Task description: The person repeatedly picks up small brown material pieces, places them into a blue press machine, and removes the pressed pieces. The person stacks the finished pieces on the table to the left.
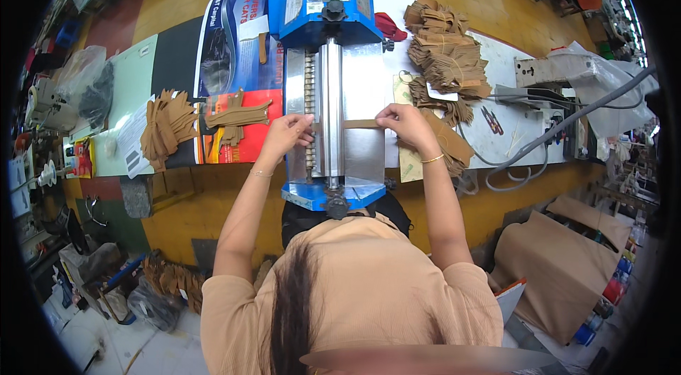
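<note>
A blue machine (330, 10) with a long shiny metal roller (332, 105) stands in front of me. My right hand (404, 127) is on the roller's right side, thumb and fingers pinched on the end of a narrow brown strip (363, 124). The strip lies flat across the metal plate (365, 155), and its far end meets the roller. On the roller's other side, my left hand (289, 135) hovers by a row of small brass-coloured rings (309, 84). Its fingers are loosely bent and apart, and nothing shows in them.
Brown strips (237, 116) lie on a red and blue printed sheet (234, 42) at left, beside another fanned bundle (167, 127). Tied stacks of brown pieces (447, 56) sit at right, near red-handled snips (491, 120). A thick grey cable (567, 130) arches over the table's right side.
</note>
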### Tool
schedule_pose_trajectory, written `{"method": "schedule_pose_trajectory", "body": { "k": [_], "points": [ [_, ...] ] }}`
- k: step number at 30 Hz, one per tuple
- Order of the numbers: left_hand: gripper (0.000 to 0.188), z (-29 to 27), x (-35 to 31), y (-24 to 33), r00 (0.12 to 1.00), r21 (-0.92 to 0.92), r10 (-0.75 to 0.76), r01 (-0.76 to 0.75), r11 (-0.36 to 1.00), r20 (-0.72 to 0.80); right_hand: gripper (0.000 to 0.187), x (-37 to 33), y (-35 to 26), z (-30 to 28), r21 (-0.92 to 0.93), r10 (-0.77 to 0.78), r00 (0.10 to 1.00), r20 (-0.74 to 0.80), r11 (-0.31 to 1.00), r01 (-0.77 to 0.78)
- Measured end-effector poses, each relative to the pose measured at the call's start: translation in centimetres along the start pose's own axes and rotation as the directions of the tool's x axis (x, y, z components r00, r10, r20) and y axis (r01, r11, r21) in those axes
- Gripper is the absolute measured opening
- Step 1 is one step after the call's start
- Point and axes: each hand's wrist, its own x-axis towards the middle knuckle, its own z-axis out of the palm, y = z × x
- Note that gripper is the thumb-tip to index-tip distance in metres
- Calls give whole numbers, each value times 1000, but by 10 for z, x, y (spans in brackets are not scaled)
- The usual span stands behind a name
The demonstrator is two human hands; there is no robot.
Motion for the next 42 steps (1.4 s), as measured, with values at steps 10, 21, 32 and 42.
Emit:
{"method": "schedule_pose_trajectory", "body": {
  "k": [10, 21, 32, 42],
  "points": [
    [27, -25, -1, -9, 999, -11, 46, -46, 999, 13, 18, -47, 117, -59, -46, 214, 841, -496, 961, -272],
    [22, -66, -22, 8, 991, 34, 86, -83, 996, -103, 19, -50, 165, -13, -341, -34, 822, -568, 919, -197],
    [20, -149, -23, 22, 959, 174, 140, -98, 980, -247, 16, -50, 162, -5, -403, -154, 772, -617, 904, -143],
    [17, -234, 30, -38, 863, 280, 91, 60, 958, -498, 10, -47, 152, -13, -302, -96, 776, -623, 945, -125]
  ]
}}
